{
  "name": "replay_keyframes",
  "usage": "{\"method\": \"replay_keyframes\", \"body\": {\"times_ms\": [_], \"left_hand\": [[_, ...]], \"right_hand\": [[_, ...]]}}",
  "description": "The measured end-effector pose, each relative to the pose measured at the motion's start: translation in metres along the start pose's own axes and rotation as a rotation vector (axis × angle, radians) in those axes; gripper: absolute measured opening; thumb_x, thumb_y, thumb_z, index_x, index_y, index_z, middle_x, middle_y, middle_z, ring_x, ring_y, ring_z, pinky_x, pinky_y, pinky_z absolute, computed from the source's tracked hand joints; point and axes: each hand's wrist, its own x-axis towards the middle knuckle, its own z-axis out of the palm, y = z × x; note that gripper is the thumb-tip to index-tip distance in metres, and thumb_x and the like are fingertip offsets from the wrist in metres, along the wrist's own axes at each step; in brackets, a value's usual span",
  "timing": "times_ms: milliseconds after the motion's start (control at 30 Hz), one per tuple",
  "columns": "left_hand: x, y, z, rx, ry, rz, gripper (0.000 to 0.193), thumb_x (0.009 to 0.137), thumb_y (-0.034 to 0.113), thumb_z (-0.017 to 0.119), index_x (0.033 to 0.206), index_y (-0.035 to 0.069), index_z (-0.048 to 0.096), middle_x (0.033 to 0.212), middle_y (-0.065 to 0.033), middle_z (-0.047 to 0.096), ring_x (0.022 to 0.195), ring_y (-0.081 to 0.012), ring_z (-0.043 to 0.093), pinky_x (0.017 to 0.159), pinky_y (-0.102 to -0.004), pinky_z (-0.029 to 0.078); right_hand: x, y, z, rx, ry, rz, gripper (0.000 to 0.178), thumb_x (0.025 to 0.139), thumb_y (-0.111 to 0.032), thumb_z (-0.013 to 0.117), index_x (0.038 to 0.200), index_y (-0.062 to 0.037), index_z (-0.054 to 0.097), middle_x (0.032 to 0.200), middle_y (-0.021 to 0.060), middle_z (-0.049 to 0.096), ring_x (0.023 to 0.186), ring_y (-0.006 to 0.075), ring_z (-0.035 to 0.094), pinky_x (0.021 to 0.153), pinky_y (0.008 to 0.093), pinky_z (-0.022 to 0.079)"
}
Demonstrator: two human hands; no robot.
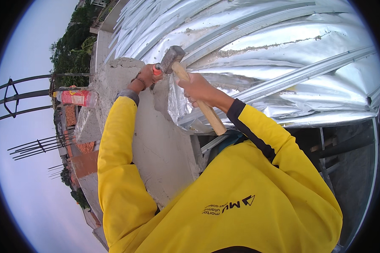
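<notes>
My right hand (197, 89) is wrapped round the wooden handle of a hammer (207, 114). The hammer's blocky grey head points up and sits beside the chisel's end; I cannot tell whether they touch. My left hand (146, 77) grips what looks like a chisel (157, 70), with a red grip and a grey metal end; its blade is hidden by the hand. Under and around that hand runs the rough top of a grey concrete wall (156, 147), with a broken edge beside the foil.
Silver foil sheeting (257, 55) with metal battens (291, 78) spreads to the right of the wall. A plastic bottle with a red label (78, 98) lies at the left, near protruding rebar (25, 96). Beyond the wall's left side are rooftops far below.
</notes>
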Motion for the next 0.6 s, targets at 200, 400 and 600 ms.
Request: {"method": "replay_keyframes", "body": {"times_ms": [200,400,600], "left_hand": [[0.004,-0.007,-0.003,-0.320,-0.047,0.049,0.016,0.079,0.016,0.071,0.075,0.009,0.057,0.066,0.0046,0.053,0.058,-0.0098,0.048,0.053,-0.0276,0.041],[0.011,-0.013,-0.005,-0.191,-0.018,0.063,0.024,0.078,0.026,0.076,0.079,0.006,0.063,0.067,-0.0008,0.059,0.059,-0.0116,0.055,0.056,-0.0300,0.046],[0.006,-0.066,0.005,0.114,0.244,-0.050,0.038,0.076,0.034,0.080,0.087,0.000,0.067,0.069,-0.0041,0.063,0.064,-0.0135,0.062,0.060,-0.0331,0.050]], "right_hand": [[-0.041,-0.058,0.000,0.167,0.154,-0.469,0.028,0.097,-0.029,0.059,0.093,-0.0025,0.050,0.061,0.0004,0.048,0.041,0.0074,0.046,0.036,0.0252,0.040],[-0.002,-0.098,0.012,0.216,0.368,-1.017,0.027,0.097,-0.026,0.060,0.088,-0.0032,0.049,0.059,0.0005,0.048,0.041,0.0080,0.045,0.037,0.0257,0.039],[0.013,-0.022,0.002,-0.332,-0.130,-0.192,0.034,0.097,-0.032,0.058,0.102,0.0016,0.051,0.060,0.0006,0.047,0.040,0.0084,0.045,0.035,0.0258,0.039]]}}
